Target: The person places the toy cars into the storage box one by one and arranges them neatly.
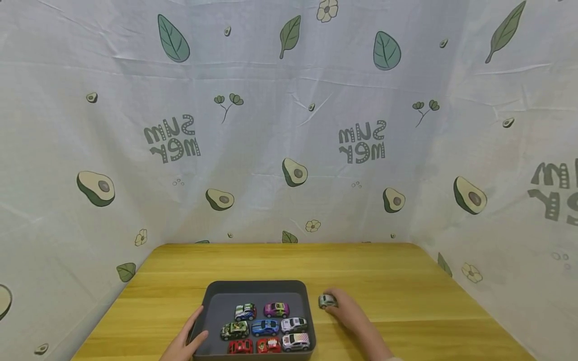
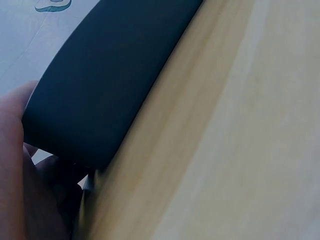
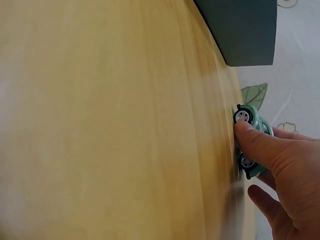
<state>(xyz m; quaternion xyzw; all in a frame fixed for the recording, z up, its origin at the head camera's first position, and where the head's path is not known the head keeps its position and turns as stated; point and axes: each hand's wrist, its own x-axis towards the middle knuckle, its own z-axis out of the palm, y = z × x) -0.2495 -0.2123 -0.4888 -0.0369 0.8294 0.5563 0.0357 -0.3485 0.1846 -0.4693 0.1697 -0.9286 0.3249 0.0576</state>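
Observation:
In the head view, a dark grey tray (image 1: 257,287) holds several toy cars in loose rows, among them a purple car (image 1: 276,310) and a blue car (image 1: 265,328). At its left wall my left hand (image 1: 184,341) grips the edge, with the thumb over the rim. The left wrist view shows the tray's outer wall (image 2: 105,75) beside that hand (image 2: 15,150). To the right of the tray, my right hand (image 1: 346,311) pinches a light green toy car (image 1: 326,301). The right wrist view shows this car's wheels at or just above the tabletop; contact is hard to tell.
The wooden table (image 1: 289,260) extends behind the tray and to both sides. A white curtain (image 1: 257,125) printed with avocados and leaves hangs behind the table and along its sides. Red cars (image 1: 240,346) lie by the tray's near wall.

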